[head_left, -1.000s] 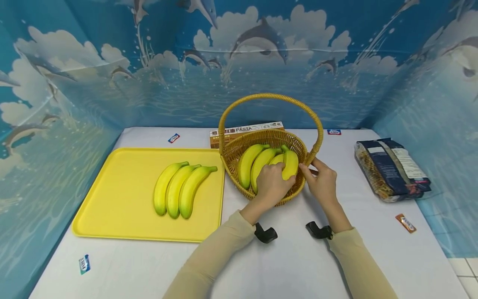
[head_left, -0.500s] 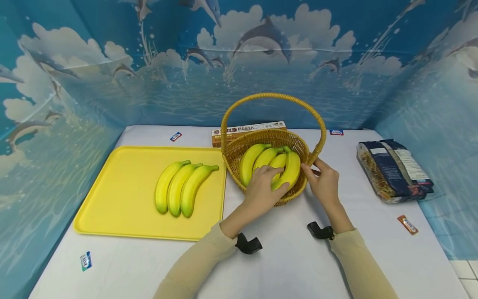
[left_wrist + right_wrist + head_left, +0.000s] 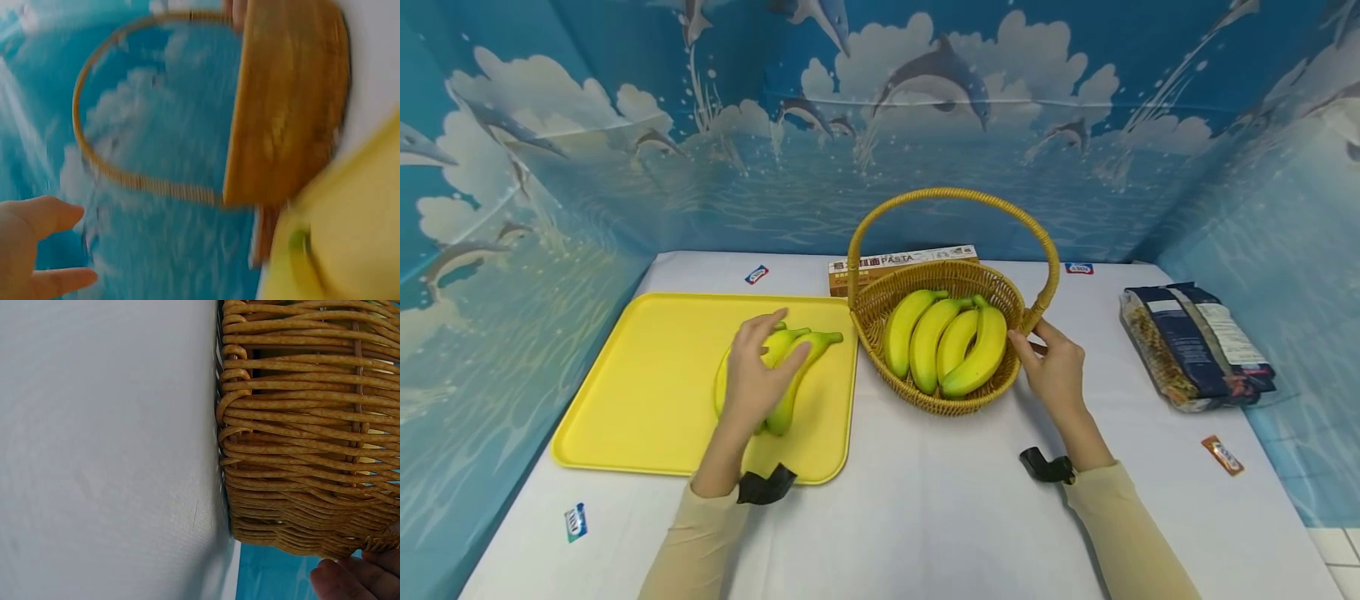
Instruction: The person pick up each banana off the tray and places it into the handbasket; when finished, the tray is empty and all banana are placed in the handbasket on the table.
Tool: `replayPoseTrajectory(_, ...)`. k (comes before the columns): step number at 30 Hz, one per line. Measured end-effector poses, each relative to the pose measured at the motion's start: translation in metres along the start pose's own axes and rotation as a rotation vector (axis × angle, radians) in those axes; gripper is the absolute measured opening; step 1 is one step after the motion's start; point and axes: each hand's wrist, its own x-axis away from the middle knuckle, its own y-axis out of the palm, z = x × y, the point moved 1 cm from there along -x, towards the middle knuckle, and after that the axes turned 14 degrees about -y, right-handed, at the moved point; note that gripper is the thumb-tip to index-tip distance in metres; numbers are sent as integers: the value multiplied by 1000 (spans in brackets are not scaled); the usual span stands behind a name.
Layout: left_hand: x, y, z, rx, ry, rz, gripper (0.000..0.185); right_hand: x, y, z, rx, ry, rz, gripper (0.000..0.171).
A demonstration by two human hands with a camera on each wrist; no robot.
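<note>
My left hand (image 3: 752, 375) hovers over the yellow tray (image 3: 647, 383), thumb and fingers spread apart. Below it lie three bananas (image 3: 801, 367), partly hidden by the hand. In the left wrist view the same hand's fingers (image 3: 56, 214) hold nothing. A woven wicker basket (image 3: 917, 398) with a tall arched handle (image 3: 955, 193) stands to the right of the tray. Inside it several bananas (image 3: 928, 337) lie side by side. At the basket's right side, my right hand (image 3: 1054, 367) pinches the rim at the foot of the handle; its fingertips (image 3: 340, 581) show at the wicker edge.
Behind the basket lies a pasta box (image 3: 898, 260). A dark bag of dry food (image 3: 1195, 346) rests at the right. Small packets, such as an orange one (image 3: 1222, 455) and a blue one (image 3: 576, 522), are scattered on the white tablecloth (image 3: 940, 508). A dolphin-print curtain (image 3: 775, 200) encloses the table.
My left hand has let go of a banana in the basket, drawn back and swung left over the tray. The right hand has kept its hold on the basket.
</note>
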Motion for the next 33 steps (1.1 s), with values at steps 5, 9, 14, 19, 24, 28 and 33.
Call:
replayPoseTrajectory(5,-24,-37,-48,43,-120,141,56,1,-2,0,0,6,1,29)
replayPoseTrajectory(9,-34,-52,-72,58,-187,180,60,1,-2,1,-2,4,6,28)
replayPoseTrajectory(14,-39,-55,-84,61,-209,174,62,2,-1,2,0,3,9,29)
replayPoseTrajectory(19,-43,-51,-96,51,-246,99,65,2,-1,2,0,8,7,30)
replayPoseTrajectory(24,-48,-42,-117,-6,-284,1,66,1,0,1,-1,9,8,29)
replayPoseTrajectory(28,-52,-36,-129,-85,-320,-78,64,1,0,2,3,11,5,28)
replayPoseTrajectory(33,-53,-32,-133,-129,-318,-86,62,0,0,-1,-3,19,3,29)
